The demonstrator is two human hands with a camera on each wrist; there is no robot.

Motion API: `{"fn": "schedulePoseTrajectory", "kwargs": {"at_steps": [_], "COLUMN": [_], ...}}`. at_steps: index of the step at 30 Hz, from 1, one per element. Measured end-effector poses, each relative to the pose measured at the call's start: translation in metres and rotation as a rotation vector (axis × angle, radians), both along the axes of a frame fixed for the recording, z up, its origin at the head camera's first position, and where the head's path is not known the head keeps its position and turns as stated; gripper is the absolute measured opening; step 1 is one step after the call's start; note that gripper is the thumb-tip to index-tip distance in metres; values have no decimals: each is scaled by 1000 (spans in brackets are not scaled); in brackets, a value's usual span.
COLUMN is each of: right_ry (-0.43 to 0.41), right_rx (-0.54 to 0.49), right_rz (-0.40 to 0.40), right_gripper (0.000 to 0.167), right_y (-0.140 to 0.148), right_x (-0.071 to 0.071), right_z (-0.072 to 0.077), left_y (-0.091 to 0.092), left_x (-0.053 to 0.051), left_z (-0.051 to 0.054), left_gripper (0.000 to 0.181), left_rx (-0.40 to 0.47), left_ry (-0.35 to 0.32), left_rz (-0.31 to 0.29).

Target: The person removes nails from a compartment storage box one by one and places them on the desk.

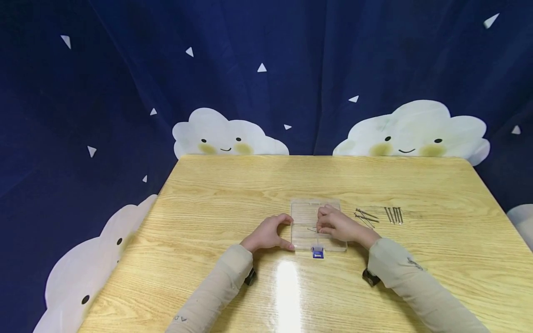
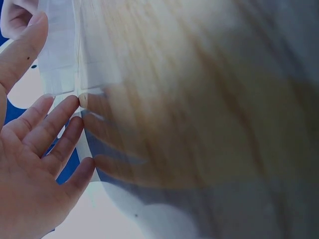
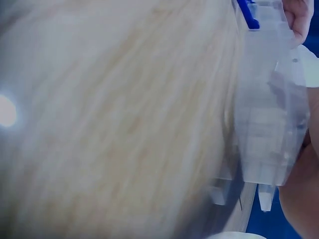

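A clear plastic case [image 1: 303, 211] with a blue latch [image 1: 318, 253] lies opened out on the table. My left hand [image 1: 269, 232] is at its left side, thumb and fingers spread apart; in the left wrist view the fingertips [image 2: 75, 122] rest along the edge with fingers nearly straight. Over the case's middle, my right hand [image 1: 336, 225] has its fingers curled together. A thin metal nail [image 1: 311, 229] sticks out leftward from its fingertips, low in the case. The right wrist view shows the case's side [image 3: 266, 114] but not the pinching fingertips.
Right of the case lies a loose, crossed group of nails [image 1: 366, 217]. Farther right, several more nails [image 1: 393, 215] lie side by side. The wooden table [image 1: 216, 185] meets a dark blue curtain [image 1: 233, 92] with white clouds at its back edge.
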State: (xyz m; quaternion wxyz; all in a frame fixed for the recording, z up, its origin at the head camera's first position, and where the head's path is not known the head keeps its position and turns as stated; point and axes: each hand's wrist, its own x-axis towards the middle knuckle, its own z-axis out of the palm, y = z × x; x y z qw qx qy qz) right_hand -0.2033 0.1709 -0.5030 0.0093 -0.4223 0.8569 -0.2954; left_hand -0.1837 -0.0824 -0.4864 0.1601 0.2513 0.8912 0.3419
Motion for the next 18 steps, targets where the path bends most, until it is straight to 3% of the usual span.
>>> {"fn": "schedulePoseTrajectory", "kwargs": {"at_steps": [13,18], "right_ry": [-134,-123], "right_rx": [-121,-124], "right_rz": [-80,-131], "right_gripper": [4,5], "right_y": [4,6], "right_x": [6,9], "right_z": [11,13], "left_y": [2,4], "left_x": [1,2], "left_z": [3,4], "left_gripper": [70,71], "left_rx": [-61,-99], "left_ry": [50,53], "left_rz": [-13,-11]}}
